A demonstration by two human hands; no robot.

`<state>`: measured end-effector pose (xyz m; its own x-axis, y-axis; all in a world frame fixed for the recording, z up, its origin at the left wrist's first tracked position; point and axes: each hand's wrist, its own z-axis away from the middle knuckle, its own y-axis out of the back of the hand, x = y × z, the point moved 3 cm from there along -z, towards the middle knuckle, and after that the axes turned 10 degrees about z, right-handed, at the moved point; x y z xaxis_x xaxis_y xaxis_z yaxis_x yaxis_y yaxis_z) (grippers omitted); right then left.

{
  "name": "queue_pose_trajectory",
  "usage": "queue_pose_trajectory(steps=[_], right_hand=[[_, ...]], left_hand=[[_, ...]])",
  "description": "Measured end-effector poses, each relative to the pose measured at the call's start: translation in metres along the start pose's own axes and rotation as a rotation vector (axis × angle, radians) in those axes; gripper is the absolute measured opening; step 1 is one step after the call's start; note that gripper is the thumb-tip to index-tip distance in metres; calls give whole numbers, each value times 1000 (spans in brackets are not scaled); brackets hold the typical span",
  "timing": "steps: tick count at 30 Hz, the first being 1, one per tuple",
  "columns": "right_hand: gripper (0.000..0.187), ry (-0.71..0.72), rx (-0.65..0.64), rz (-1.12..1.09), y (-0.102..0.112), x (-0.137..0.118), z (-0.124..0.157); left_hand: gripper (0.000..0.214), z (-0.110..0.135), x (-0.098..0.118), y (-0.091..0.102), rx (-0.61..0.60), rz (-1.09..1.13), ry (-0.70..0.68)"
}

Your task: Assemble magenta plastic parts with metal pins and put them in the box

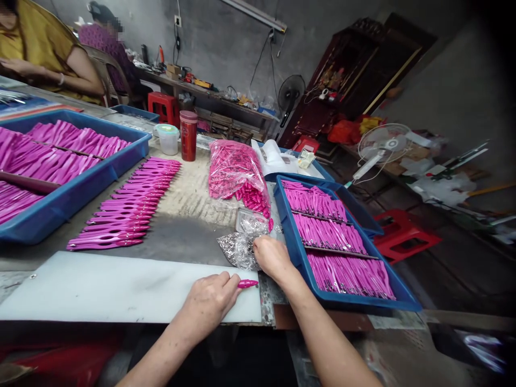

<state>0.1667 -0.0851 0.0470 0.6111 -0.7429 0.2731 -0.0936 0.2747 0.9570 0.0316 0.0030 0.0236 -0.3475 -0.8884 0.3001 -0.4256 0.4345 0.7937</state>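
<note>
My left hand (212, 298) is closed around a small glossy pink pointed piece (248, 283), holding it over the right end of the white board (121, 290). The rest of that piece is hidden under my fingers. My right hand (271, 257) has its fingers curled together at the edge of a clear plastic bag of small shiny metal parts (234, 248). Whatever lies between those fingertips cannot be made out. Just behind is a clear box (246, 220) with more metal bits. To the left, a row of pink handle-like pieces (124, 209) lies side by side on the table.
A blue tray (298, 258) of pink pieces stands close on my right, another blue tray (133, 150) on the left. Behind are a bag of small pink parts (236, 166), a red tumbler (188, 137) and a lidded tub (167, 141). Two people sit at the far left.
</note>
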Motion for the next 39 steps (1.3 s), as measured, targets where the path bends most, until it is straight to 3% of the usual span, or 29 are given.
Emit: queue_pose_trajectory(steps=[29,39], right_hand=[[27,27,-45,32,0,-9,-9],[23,8,38,-98,0,-2,-7]], left_hand=[[17,-1,1,0,-52,9,25],[18,-1,1,1,-36,25,21]])
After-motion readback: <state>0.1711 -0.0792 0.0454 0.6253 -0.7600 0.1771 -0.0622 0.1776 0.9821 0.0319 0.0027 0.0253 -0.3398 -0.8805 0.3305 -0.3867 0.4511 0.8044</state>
